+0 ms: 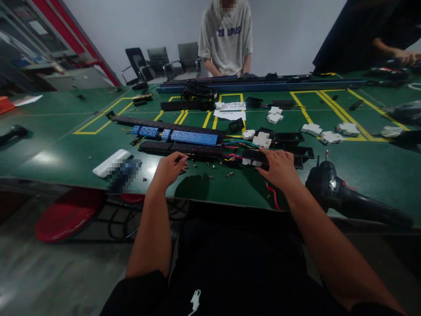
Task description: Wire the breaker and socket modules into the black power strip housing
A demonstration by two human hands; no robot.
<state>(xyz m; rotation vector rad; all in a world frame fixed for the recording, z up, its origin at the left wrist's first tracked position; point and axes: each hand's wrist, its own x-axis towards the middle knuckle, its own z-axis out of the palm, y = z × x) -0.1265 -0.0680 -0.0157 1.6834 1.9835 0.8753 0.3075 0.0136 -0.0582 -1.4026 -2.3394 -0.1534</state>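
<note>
My left hand (169, 170) is closed at the front edge of a black socket strip (197, 150), fingers curled towards the thumb; anything between the fingertips is too small to make out. My right hand (279, 166) grips a black housing (253, 155) with white parts under it, at the strip's right end. Red, yellow and blue wires (233, 157) run from the strip into this end. Behind lies a strip of blue sockets (194, 138), with green wires leading to a white module (262, 139). Small screws (229, 174) are scattered in front of the strips.
A black power screwdriver (332, 186) lies right of my right arm, near a loose red wire (272, 195). Several white modules (331, 137) sit farther right. A white object (112, 163) is at the left front edge. A person (226, 39) stands across the green table (66, 149).
</note>
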